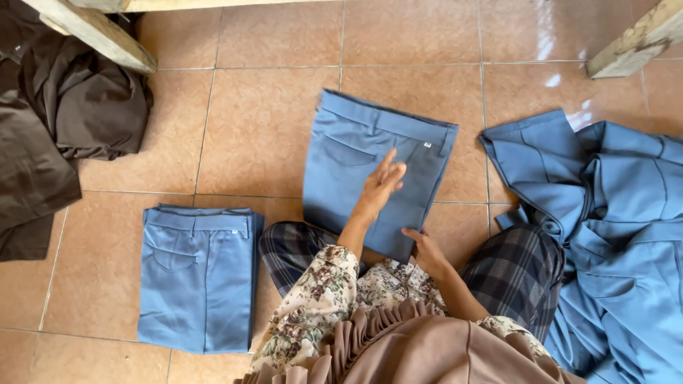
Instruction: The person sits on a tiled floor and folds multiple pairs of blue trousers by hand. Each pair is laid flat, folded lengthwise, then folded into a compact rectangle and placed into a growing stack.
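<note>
From the head view, the person sits on the glossy terracotta tiled floor [270,121] with legs in dark plaid cloth, looking down at a pair of folded blue-grey cotton trousers [356,153] that lies flat on the tiles just ahead of the knees, waistband turned away from the body and a back pocket facing up. The left hand [380,186] lies open on the cloth, fingers spread and palm down near the middle of the fold; it grips nothing, and its flat placing looks meant to press the layers smooth and keep them from shifting. The right hand [425,249] sits at the near lower corner of the same trousers, fingers curled at the hem edge; it seems to pinch or pin that corner, though whether cloth is truly caught between the fingers cannot be told.

To the person's left, a stack of folded blue-grey trousers [196,277] rests squarely on the floor, edges lined up, well apart from the piece in hand. To the right, a loose heap of unfolded blue-grey garments [612,227] spreads over the tiles and touches the right knee, within easy reach. At the far left lies a crumpled pile of dark brown cloth [64,128], partly under a pale wooden beam [96,32]; another wooden beam end [637,39] juts in at the upper right.
</note>
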